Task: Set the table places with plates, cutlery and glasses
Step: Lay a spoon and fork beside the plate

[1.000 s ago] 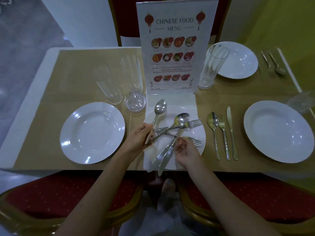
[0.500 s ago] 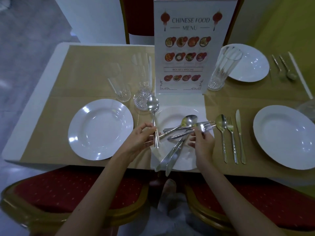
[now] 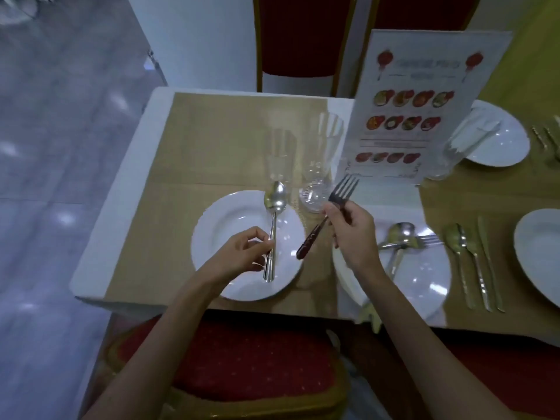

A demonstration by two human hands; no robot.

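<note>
My left hand (image 3: 242, 253) grips a spoon (image 3: 274, 219) by its handle, held over the left white plate (image 3: 224, 225), bowl pointing away from me. My right hand (image 3: 353, 234) holds a fork (image 3: 339, 197), tines up and away, just right of that plate's rim. The middle plate (image 3: 424, 283) still carries a spoon, a fork and other cutlery (image 3: 400, 241). Two empty glasses (image 3: 319, 165) stand behind the left plate. A laid set of spoon, fork and knife (image 3: 472, 262) lies right of the middle plate.
An upright menu card (image 3: 415, 104) stands at mid-table with a glass (image 3: 460, 147) and a far plate (image 3: 503, 137) beside it. Another plate (image 3: 539, 253) is at the right edge. Red chairs (image 3: 230, 365) sit at the near and far sides.
Both hands lifted away from the middle plate and moved left, the left carrying the spoon over the left plate, the right carrying a fork. My view swung left too.
</note>
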